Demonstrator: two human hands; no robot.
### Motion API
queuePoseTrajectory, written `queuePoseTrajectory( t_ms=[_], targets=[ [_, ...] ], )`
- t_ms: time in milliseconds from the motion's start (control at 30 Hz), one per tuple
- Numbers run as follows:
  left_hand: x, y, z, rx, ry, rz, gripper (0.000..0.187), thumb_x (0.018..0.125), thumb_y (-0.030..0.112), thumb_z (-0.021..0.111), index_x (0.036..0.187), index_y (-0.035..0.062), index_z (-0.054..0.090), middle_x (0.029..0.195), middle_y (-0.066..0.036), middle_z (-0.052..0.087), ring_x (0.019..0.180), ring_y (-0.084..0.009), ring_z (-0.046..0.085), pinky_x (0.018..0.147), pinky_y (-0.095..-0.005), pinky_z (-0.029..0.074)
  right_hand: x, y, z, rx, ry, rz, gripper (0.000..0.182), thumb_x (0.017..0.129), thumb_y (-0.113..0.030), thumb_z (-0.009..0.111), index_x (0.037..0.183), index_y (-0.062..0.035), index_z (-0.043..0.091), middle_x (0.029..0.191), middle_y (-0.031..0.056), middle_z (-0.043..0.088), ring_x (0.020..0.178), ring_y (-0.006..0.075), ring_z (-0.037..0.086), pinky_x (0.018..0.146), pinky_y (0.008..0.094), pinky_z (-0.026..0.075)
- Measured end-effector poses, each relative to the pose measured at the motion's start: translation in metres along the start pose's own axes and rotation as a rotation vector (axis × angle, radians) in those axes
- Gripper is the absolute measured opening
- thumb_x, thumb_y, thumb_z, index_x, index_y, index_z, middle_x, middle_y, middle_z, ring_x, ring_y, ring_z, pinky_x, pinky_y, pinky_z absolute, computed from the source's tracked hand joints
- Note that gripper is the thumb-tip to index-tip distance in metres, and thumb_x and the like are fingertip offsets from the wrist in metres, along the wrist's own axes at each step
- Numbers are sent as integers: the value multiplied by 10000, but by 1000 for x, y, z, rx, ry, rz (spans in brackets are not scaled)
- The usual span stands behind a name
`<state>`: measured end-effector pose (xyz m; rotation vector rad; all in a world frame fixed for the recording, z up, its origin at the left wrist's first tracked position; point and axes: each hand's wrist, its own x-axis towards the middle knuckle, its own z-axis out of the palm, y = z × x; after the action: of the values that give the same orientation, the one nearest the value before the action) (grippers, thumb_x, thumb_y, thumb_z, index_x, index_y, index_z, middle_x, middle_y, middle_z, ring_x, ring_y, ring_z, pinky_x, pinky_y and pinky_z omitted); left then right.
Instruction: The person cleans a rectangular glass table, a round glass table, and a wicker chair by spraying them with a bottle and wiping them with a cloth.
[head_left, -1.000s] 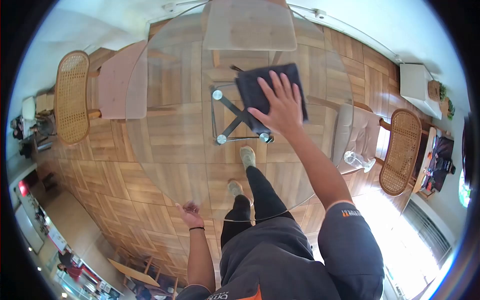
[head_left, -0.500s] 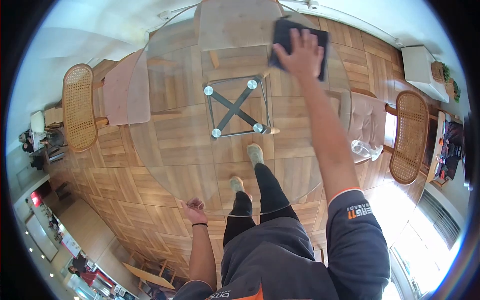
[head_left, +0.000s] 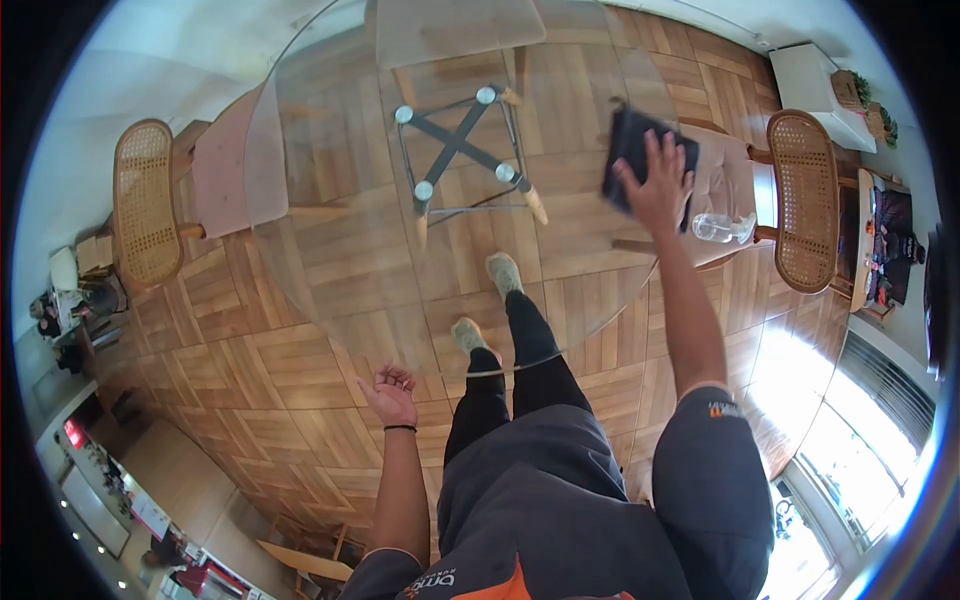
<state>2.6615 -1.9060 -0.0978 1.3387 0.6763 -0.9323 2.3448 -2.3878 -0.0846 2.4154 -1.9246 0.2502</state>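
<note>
My right hand (head_left: 660, 188) lies flat with fingers spread on a dark folded cloth (head_left: 625, 145), pressing it against the round glass tabletop (head_left: 350, 285) near its right side. Part of the cloth is hidden beneath the palm. My left hand (head_left: 392, 397) hangs just outside the near left edge of the glass, palm turned up. Its fingers are loosely bent and apart, with nothing in them. Under the glass a dark cross-shaped table base (head_left: 455, 145) with round metal pads shows through.
Cane-backed chairs stand at the left (head_left: 150, 205) and right (head_left: 803, 200), and a pale chair seat (head_left: 460, 35) is at the far side. A clear bottle (head_left: 712, 228) lies on the right chair's seat. A white cabinet (head_left: 815, 95) with plants stands at the upper right.
My right hand has slid the cloth from the far side of the glass toward me and to the right. My left hand stays beside the near edge. The view has shifted a little.
</note>
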Motion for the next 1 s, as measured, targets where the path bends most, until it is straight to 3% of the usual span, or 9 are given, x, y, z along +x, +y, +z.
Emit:
queuePoseTrajectory(
  t_ms=[133, 233, 333, 433, 600, 733, 833, 1000],
  targets=[
    [-23, 5, -32, 59, -18, 40, 799, 937, 752, 363, 1160, 30, 622, 886, -83, 610, 781, -200, 538, 706, -341, 425, 57, 14, 27, 55, 48, 219, 836, 874, -743, 492, 1537, -252, 357, 1626, 121, 261, 1483, 381, 245, 1154, 612, 229],
    [-31, 8, -60, 76, -16, 26, 786, 952, 729, 354, 1198, 28, 609, 904, -83, 614, 802, -195, 551, 711, -335, 440, 58, -4, 33, -89, 114, 131, 832, 878, -742, 485, 1539, -255, 353, 1620, 125, 271, 1482, 387, 245, 1163, 593, 230],
    [-31, 8, -77, 109, -52, 12, 754, 976, 694, 339, 1240, 32, 585, 936, -80, 625, 819, -193, 572, 734, -329, 457, 17, -29, 28, -32, 86, -73, 826, 877, -731, 498, 1538, -256, 357, 1614, 126, 283, 1477, 393, 251, 1162, 594, 231],
    [-23, 11, -74, 153, -133, 15, 697, 1004, 640, 347, 1285, 38, 558, 967, -75, 627, 833, -183, 572, 754, -317, 455, -58, -57, 2, 54, 53, -147, 825, 864, -715, 532, 1532, -257, 370, 1607, 124, 291, 1471, 395, 260, 1151, 623, 226],
    [-12, 22, -39, 367, -287, 66, 632, 1042, 551, 361, 1388, 41, 499, 1083, -79, 650, 913, -177, 590, 805, -324, 449, -196, -104, -41, 73, -68, -25, 859, 830, -681, 595, 1529, -233, 376, 1606, 126, 282, 1473, 400, 249, 1106, 704, 209],
    [-19, 26, -7, 426, -324, 70, 642, 1044, 548, 358, 1425, 42, 469, 1136, -76, 654, 993, -180, 593, 859, -329, 432, -287, -166, -66, 151, -218, -8, 891, 818, -667, 613, 1541, -214, 356, 1622, 145, 236, 1488, 409, 195, 1096, 717, 193],
    [-12, 25, -5, 412, -350, 39, 659, 1039, 567, 344, 1421, 45, 472, 1157, -69, 649, 1024, -178, 587, 876, -322, 423, -326, -220, -67, 298, -357, -139, 879, 820, -655, 621, 1533, -208, 368, 1631, 156, 200, 1507, 396, 130, 1111, 712, 145],
    [-5, 29, -15, 330, -375, 35, 691, 1020, 616, 347, 1413, 65, 486, 1183, -55, 642, 1020, -164, 581, 875, -316, 422, -307, -284, -56, 472, -368, -471, 808, 849, -628, 603, 1516, -219, 399, 1618, 120, 255, 1500, 333, 194, 1171, 590, 178]
  ],
)
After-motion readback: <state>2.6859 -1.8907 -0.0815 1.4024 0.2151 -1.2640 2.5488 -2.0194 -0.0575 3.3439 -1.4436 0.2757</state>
